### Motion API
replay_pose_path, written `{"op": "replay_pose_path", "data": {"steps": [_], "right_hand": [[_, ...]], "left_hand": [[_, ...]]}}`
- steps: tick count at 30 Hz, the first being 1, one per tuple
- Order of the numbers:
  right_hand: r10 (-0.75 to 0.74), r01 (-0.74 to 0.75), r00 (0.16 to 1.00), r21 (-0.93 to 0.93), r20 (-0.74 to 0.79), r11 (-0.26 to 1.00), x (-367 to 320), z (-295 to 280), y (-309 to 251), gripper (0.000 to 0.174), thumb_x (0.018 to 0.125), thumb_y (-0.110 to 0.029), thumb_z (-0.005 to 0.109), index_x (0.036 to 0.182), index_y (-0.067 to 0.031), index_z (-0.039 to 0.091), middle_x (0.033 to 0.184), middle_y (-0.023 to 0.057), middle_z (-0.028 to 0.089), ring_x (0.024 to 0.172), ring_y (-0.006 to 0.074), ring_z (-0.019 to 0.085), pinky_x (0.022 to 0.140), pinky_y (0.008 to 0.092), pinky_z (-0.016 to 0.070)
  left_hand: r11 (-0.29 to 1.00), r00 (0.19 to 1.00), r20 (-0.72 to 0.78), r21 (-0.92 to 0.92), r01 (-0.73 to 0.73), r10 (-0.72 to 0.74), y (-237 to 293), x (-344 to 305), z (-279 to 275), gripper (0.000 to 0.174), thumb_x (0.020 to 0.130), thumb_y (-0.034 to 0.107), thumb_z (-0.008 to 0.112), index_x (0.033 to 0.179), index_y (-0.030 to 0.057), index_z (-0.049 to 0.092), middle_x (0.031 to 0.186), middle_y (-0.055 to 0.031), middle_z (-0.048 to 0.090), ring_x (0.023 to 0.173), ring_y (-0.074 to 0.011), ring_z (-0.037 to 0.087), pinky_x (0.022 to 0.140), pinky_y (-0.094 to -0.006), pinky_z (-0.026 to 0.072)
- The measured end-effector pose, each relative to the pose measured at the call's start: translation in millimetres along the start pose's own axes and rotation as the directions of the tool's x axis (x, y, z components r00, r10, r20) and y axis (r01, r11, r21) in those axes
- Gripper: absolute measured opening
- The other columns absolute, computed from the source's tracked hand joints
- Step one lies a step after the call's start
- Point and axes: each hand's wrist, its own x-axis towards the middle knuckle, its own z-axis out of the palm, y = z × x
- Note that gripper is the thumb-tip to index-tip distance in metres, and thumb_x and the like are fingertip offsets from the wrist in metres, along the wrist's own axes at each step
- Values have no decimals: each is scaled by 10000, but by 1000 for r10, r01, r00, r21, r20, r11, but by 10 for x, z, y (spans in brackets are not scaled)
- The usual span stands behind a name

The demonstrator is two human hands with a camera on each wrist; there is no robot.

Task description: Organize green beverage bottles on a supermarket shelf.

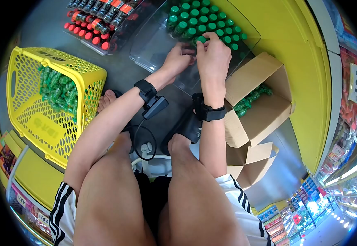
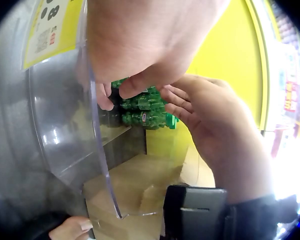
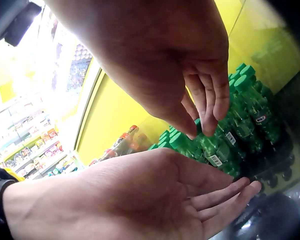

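Note:
Small green-capped soda bottles stand in close rows in a clear plastic bin. My right hand reaches over the front row and pinches a green bottle at its cap. Between thumb and fingertips, the green cap shows in the right wrist view. My left hand is low beside the front bottles, its fingers extended near their bodies. In the left wrist view, the left hand is close above the bottles, and the right hand comes in opposite.
A yellow basket on the left holds many green bottles. To the right, an open cardboard box contains more, with another box behind it. Red-capped dark bottles stand at the upper left. A yellow panel borders the right.

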Motion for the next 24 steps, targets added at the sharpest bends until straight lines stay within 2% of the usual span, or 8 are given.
{"op": "replay_pose_path", "data": {"steps": [2, 8, 15, 24], "right_hand": [[-5, 5, 1000, 3, 1, 1000, 7, 5, 4, 274, 910, -115, 779, 1159, -8, 737, 883, 149, 783, 817, 311, 774, 765, 413, 598], [-11, 11, 1000, -2, -1, 1000, 7, 1, 7, 274, 909, -121, 779, 1157, -12, 734, 883, 151, 783, 822, 318, 773, 764, 418, 597], [1, -1, 1000, 10, -7, 1000, 10, 15, 5, 275, 910, -132, 778, 1154, -17, 727, 881, 148, 781, 818, 325, 771, 764, 420, 595], [18, -18, 1000, -18, 13, 1000, -1, 3, 0, 293, 898, -162, 793, 1159, -44, 731, 903, 137, 785, 843, 330, 769, 778, 431, 594]], "left_hand": [[999, 999, 45, -32, -10, 12, 28, -22, 14, 665, 1006, -38, 520, 1604, -103, 236, 1571, -258, 474, 1440, -299, 522, 1172, -383, 466], [997, 999, 45, -83, -7, 11, 133, -108, 56, 739, 1010, -33, 538, 1641, -89, 157, 1609, -267, 411, 1471, -312, 480, 1193, -393, 446], [994, 998, 51, -109, -14, 19, 165, -127, 64, 761, 1003, -54, 530, 1649, -81, 128, 1606, -267, 408, 1453, -317, 494, 1196, -398, 441], [991, 996, 46, -114, -77, 83, 91, -78, 55, 710, 1013, -53, 555, 1632, -70, 208, 1559, -237, 457, 1417, -278, 515, 1155, -372, 470]]}}
